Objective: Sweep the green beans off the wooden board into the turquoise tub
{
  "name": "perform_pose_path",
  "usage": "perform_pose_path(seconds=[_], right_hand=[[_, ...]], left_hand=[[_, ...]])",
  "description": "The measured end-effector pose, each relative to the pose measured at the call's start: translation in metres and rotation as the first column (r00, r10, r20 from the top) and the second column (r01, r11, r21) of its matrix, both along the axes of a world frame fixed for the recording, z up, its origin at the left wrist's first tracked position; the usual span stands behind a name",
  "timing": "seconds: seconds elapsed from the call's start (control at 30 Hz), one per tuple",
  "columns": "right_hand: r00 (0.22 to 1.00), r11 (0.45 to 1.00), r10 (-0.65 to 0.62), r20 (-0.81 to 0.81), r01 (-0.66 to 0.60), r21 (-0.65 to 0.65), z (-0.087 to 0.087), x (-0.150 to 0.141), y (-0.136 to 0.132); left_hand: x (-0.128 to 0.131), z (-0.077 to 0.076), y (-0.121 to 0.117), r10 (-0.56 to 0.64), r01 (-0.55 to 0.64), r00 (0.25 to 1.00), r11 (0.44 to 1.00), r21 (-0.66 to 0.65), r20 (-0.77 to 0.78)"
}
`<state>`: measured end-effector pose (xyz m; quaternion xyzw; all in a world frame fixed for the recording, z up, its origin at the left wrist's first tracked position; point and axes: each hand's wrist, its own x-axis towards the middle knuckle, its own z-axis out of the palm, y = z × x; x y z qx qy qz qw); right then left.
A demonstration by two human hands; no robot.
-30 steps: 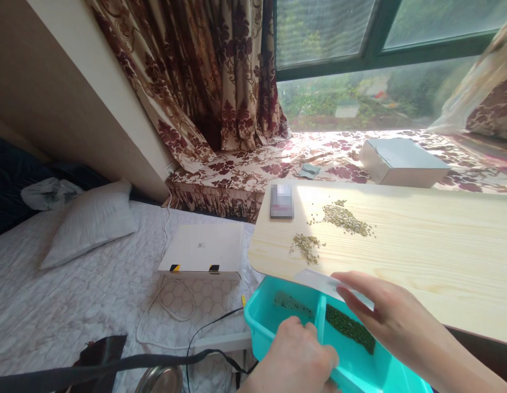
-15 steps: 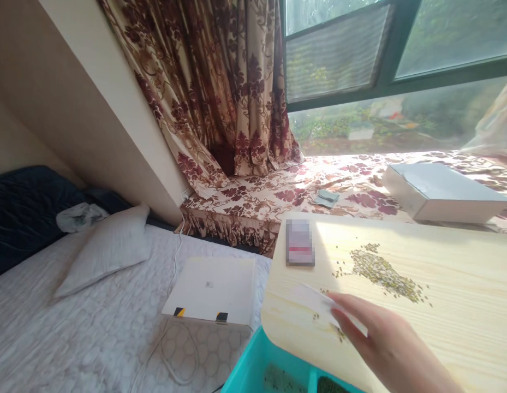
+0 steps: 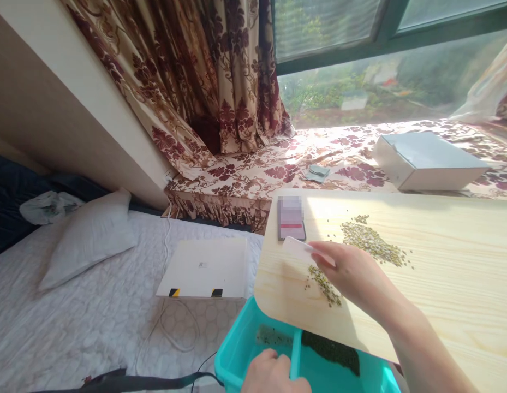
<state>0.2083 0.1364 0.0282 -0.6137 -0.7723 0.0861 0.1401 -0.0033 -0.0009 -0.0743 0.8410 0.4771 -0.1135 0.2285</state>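
My right hand [image 3: 345,267] pinches a thin white card [image 3: 297,249] above the wooden tabletop. Just below the card lies a small pile of greenish-brown beans or seeds [image 3: 323,286]. A larger spread of similar beans [image 3: 371,241] lies farther back to the right. At the bottom, my left hand [image 3: 273,374] is closed at the near side of a teal divided bin [image 3: 232,349], apparently gripping it; its fingertips are hidden. The bin sits under the table's edge. Dark green beans [image 3: 330,352] fill part of its right compartment, and a few dark bits lie in the left one.
A phone [image 3: 291,218] lies at the table's left corner. White boxes stand on the bed [image 3: 202,267] and on the window seat [image 3: 431,161]. A folded cloth [image 3: 317,173] is behind the table. A dark strap [image 3: 155,380] crosses the lower left.
My right hand has moved the card from near the table's front edge back toward the phone. The view tilted up and back down. My left hand left view, then reappeared at the bin.
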Motion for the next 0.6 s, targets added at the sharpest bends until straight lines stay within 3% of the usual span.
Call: perform_pose_path(seconds=[0.07,0.1,0.33,0.43,0.6], right_hand=[[0.999,1.0,-0.027,0.029,0.027,0.007,0.0,0.001,0.0],[0.999,0.999,-0.035,0.038,0.034,0.01,-0.001,0.001,0.0],[0.999,0.999,-0.038,0.026,0.038,0.01,-0.009,-0.006,-0.005],[1.0,1.0,-0.02,0.011,0.02,0.008,-0.011,-0.006,-0.008],[0.999,1.0,0.004,-0.037,-0.004,-0.002,-0.008,0.001,-0.009]], left_hand=[[0.006,0.009,0.004,-0.142,0.142,0.99,0.989,-0.037,-0.011],[0.008,0.016,0.005,-0.122,0.119,0.991,0.992,-0.042,-0.057],[0.013,0.06,0.012,-0.034,0.034,0.999,0.989,-0.144,0.004],[0.012,0.067,0.013,-0.005,0.007,1.0,0.99,-0.141,0.017],[0.009,0.065,0.011,0.041,-0.037,0.999,0.993,-0.116,0.03]])
